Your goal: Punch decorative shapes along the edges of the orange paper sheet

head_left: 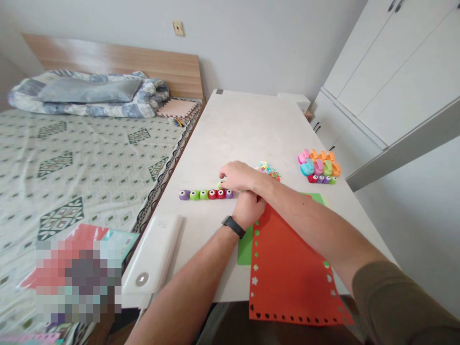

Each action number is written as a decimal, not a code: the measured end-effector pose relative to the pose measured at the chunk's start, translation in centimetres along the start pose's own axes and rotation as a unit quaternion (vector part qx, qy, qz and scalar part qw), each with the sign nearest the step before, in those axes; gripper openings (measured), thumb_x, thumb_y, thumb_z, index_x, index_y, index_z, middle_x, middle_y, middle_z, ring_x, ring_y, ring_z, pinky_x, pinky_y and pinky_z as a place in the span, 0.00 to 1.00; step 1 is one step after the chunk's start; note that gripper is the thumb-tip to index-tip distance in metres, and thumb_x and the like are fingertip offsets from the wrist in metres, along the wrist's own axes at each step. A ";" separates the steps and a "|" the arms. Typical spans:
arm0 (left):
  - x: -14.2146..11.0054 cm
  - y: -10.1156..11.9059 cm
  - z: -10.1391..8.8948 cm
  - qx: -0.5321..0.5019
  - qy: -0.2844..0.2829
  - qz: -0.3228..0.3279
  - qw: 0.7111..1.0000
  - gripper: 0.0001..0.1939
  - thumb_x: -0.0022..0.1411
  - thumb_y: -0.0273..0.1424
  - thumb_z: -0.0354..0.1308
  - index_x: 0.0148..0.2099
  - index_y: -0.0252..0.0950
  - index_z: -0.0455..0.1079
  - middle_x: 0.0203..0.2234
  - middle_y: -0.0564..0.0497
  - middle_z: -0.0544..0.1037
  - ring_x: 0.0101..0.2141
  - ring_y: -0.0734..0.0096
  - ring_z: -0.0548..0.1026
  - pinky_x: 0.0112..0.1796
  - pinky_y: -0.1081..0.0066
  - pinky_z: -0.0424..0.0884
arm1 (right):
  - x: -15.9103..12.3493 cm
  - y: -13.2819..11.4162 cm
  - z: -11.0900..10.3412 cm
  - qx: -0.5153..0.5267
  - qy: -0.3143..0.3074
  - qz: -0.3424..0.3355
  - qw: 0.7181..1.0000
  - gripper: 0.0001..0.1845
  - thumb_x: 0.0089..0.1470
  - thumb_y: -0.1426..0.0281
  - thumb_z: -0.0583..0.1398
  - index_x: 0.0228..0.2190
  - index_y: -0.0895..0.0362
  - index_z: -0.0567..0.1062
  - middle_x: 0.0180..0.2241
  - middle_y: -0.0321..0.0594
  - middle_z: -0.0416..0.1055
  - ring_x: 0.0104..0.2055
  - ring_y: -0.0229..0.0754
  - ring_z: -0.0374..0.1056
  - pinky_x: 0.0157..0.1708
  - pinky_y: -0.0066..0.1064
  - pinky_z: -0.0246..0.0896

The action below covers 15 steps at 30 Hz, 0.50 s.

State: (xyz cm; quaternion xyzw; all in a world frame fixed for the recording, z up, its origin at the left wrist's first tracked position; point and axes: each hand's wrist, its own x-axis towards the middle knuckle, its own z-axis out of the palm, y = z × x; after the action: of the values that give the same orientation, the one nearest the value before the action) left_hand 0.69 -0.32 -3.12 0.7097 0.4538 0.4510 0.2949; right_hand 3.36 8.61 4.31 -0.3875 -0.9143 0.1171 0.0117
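Observation:
My right hand (239,176) crosses over my left, its fingers closed on a small green paper punch (220,184) just behind a row of punches. That row runs left to right in purple, green and red; a red punch (221,193) is near its right end. My left hand (249,208), with a black watch on the wrist, is closed at the upper left corner of an orange paper sheet (287,268); its fingertips are partly hidden. Punched shapes line the sheet's left, right and near edges. A green sheet (245,249) lies beneath it.
Colourful paper cut-outs (269,170) lie behind my right wrist. Larger punches (318,166) are grouped on the right of the white table (258,120). A white box-like device (154,254) stands at the left edge. A bed (97,158) is on the left, cabinets (388,62) on the right.

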 end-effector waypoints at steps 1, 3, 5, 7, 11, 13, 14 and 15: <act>0.0 -0.2 0.0 0.003 0.003 0.008 1.000 0.22 0.59 0.21 0.53 0.55 0.34 0.74 0.51 0.41 0.80 0.55 0.53 0.75 0.56 0.56 0.72 | 0.2 -0.2 0.2 -0.009 -0.013 0.007 1.000 0.14 0.53 0.66 0.65 0.42 0.54 0.84 0.43 0.49 0.82 0.44 0.52 0.76 0.41 0.36 0.66; -0.1 -0.5 0.1 0.014 0.004 0.012 1.000 0.23 0.59 0.21 0.54 0.56 0.34 0.73 0.51 0.41 0.80 0.56 0.52 0.74 0.58 0.55 0.71 | 0.3 -0.4 0.5 -0.017 -0.017 0.016 1.000 0.13 0.53 0.68 0.65 0.41 0.55 0.84 0.42 0.49 0.82 0.44 0.52 0.77 0.39 0.35 0.66; -0.2 -0.7 0.2 0.026 0.004 0.006 1.000 0.22 0.58 0.21 0.54 0.55 0.33 0.74 0.50 0.40 0.80 0.55 0.51 0.75 0.57 0.54 0.71 | 0.3 -0.5 0.8 -0.008 -0.003 0.017 1.000 0.11 0.54 0.69 0.64 0.40 0.55 0.84 0.41 0.49 0.82 0.44 0.51 0.76 0.40 0.35 0.65; -0.1 -0.7 0.1 0.027 0.001 -0.001 1.000 0.21 0.57 0.20 0.53 0.52 0.31 0.75 0.49 0.38 0.80 0.53 0.51 0.76 0.56 0.55 0.72 | 0.1 -0.3 1.0 0.017 0.017 0.021 0.999 0.10 0.55 0.69 0.64 0.38 0.55 0.83 0.41 0.47 0.82 0.44 0.49 0.76 0.40 0.34 0.65; 0.1 0.1 -0.3 0.012 -0.031 -0.037 0.999 0.11 0.61 0.23 0.53 0.40 0.33 0.76 0.37 0.42 0.83 0.39 0.59 0.79 0.40 0.64 0.73 | -0.8 0.5 0.3 0.112 0.104 0.032 0.988 0.07 0.56 0.68 0.64 0.37 0.56 0.81 0.40 0.43 0.81 0.42 0.45 0.75 0.41 0.33 0.65; 0.1 0.6 -0.7 0.027 -0.047 -0.069 0.996 0.10 0.64 0.29 0.53 0.32 0.34 0.73 0.27 0.47 0.79 0.28 0.66 0.75 0.31 0.68 0.66 | -1.9 1.2 -0.7 0.176 0.156 0.033 0.971 0.08 0.55 0.66 0.65 0.37 0.56 0.79 0.39 0.42 0.81 0.41 0.43 0.74 0.42 0.34 0.66; 0.1 0.7 -0.8 0.035 -0.050 -0.081 0.995 0.12 0.66 0.32 0.53 0.29 0.34 0.70 0.23 0.50 0.76 0.25 0.69 0.71 0.28 0.70 0.62 | -2.6 1.7 -1.2 0.212 0.175 0.034 0.961 0.08 0.55 0.66 0.65 0.37 0.56 0.78 0.39 0.42 0.80 0.41 0.43 0.74 0.43 0.34 0.66; 0.1 0.9 -0.9 0.040 -0.050 -0.087 0.994 0.15 0.67 0.34 0.53 0.28 0.35 0.68 0.20 0.52 0.73 0.23 0.72 0.68 0.27 0.70 0.58 | -3.5 2.2 -1.7 0.253 0.185 0.037 0.949 0.09 0.55 0.65 0.66 0.37 0.56 0.77 0.39 0.42 0.80 0.42 0.43 0.74 0.43 0.35 0.67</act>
State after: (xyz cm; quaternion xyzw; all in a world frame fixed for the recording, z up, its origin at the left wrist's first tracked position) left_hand 0.24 -0.60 -1.97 0.7002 0.5163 0.3690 0.3272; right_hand 7.55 7.91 5.70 -0.4205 -0.8211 0.2714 0.2742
